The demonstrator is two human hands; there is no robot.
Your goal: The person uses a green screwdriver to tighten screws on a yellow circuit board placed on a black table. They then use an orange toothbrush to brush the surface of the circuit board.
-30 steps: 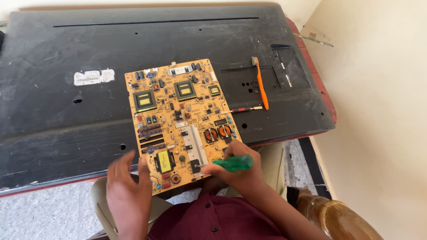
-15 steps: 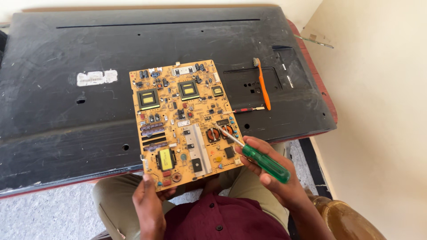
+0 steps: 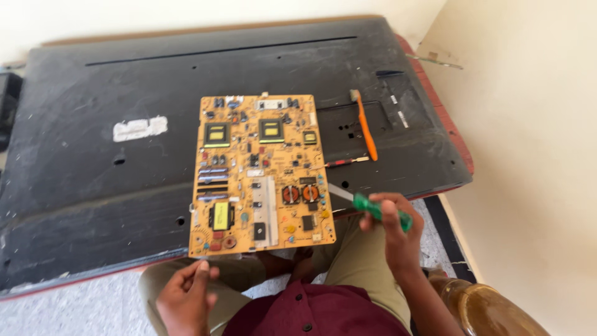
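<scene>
A large flat-screen television (image 3: 93,205) lies face down, its dusty black rectangular back panel turned up and filling most of the view, so the screen itself is hidden. A small white rectangular label (image 3: 140,128), worn and smudged, sits on the left half of that panel, well apart from the panel's edges. Beside the yellow circuit board, a smaller white strip label (image 3: 403,118) shows near the panel's right end. No packages or signs are in view.
</scene>
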